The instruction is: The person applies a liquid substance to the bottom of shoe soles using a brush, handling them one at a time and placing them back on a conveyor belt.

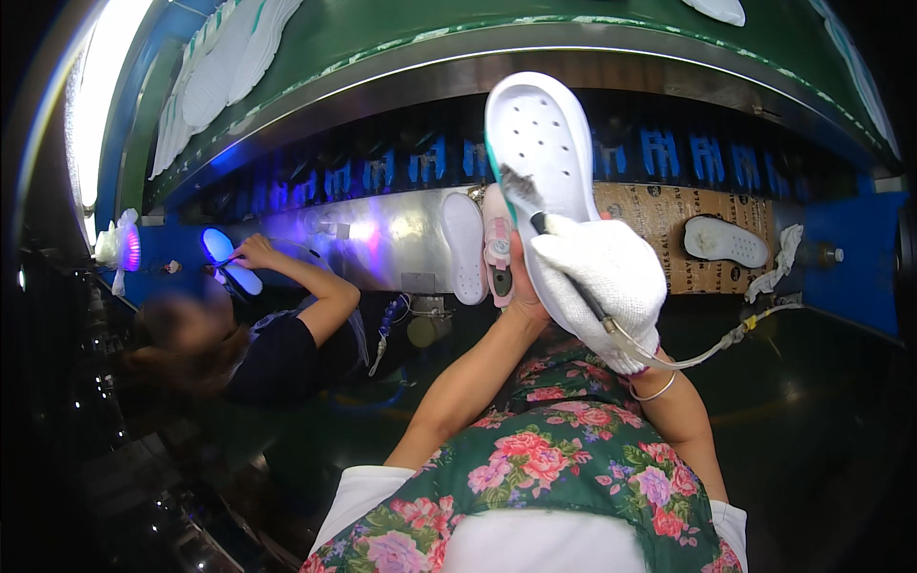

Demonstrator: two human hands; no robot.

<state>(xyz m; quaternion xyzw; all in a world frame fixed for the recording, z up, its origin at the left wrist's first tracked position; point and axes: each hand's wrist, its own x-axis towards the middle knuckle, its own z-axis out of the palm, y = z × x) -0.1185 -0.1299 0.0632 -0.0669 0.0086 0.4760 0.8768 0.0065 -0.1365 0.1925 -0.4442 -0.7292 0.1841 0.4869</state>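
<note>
A white shoe sole [544, 124] with several small dark holes is raised in front of me, a green line along its left edge. My bare left hand [525, 282] grips it from the lower left side; its other fingers are mostly hidden behind the sole. Wrapped in a white knitted glove, my right hand [611, 286] is closed round a brush [522, 191]. The dark, splayed bristles lie against the sole's left inner edge. From the brush's back end a thin clear hose [702, 355] runs off to the right.
Left of my hands, a white sole [464, 248] and a pink shoe piece [497, 234] lie on the bench. Cardboard [683, 272] on the right bears another sole [726, 241], near a white cloth [778, 263]. A co-worker [277, 334] sits left. Soles [234, 67] rest on the green belt [401, 24].
</note>
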